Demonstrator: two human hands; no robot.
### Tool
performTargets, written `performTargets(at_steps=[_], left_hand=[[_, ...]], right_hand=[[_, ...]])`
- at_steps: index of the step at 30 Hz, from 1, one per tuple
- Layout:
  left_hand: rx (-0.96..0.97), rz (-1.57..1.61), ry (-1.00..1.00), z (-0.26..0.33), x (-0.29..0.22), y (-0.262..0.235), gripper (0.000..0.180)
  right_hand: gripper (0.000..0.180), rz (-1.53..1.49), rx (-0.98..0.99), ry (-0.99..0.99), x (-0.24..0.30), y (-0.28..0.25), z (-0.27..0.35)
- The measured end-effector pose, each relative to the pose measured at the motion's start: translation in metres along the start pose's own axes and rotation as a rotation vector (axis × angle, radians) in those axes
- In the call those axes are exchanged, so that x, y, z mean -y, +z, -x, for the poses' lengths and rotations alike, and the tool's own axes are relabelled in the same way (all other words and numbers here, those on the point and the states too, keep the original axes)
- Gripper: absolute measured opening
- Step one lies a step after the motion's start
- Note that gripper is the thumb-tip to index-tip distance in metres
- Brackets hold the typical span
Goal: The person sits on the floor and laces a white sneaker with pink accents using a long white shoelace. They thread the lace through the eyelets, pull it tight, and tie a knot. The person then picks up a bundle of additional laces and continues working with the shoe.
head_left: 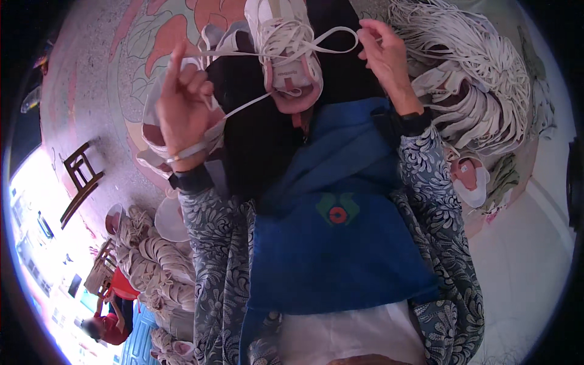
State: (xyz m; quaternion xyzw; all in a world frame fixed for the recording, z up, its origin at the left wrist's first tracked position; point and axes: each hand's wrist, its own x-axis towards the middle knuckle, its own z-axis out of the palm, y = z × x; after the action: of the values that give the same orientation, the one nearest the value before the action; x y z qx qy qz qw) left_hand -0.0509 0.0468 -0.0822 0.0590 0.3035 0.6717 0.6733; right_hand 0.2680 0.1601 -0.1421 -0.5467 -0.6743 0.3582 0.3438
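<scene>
Shoe: pale, pink-lined lace-up sneaker (289, 68), lies on black-clothed lap (347, 70) | Left hand (185, 100): flat off-white lace (234, 54) runs straight to raised index finger; grip cannot be told | Right hand (384, 56): fingertips pinch lace's loop | Step: apparently lacing | Next: likely calls for even tension.

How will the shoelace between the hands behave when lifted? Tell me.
The shoelace is probably floppy: it curves into a loop by the right hand. It may pull straight under tension, as the strand toward the left hand runs straight. Thin, it is likely light.
</scene>
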Motion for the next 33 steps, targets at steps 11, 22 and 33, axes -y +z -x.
performTargets(at_steps=[11, 22, 33], left_hand=[[-0.125, -0.717, -0.237, 0.033, 0.039, 0.034, 0.028], [-0.044, -1.011, -0.261, -0.011, 0.076, 0.036, 0.027], [-0.208, -1.184, -0.137, 0.017, 0.044, 0.028, 0.027]], right_hand=[[0.02, 0.368, 0.261, -0.475, 0.036, 0.029, 0.019], [0.018, 0.326, 0.372, -0.417, 0.037, -0.005, 0.031], [0.015, 0.239, 0.339, -0.416, 0.042, 0.014, 0.027]])
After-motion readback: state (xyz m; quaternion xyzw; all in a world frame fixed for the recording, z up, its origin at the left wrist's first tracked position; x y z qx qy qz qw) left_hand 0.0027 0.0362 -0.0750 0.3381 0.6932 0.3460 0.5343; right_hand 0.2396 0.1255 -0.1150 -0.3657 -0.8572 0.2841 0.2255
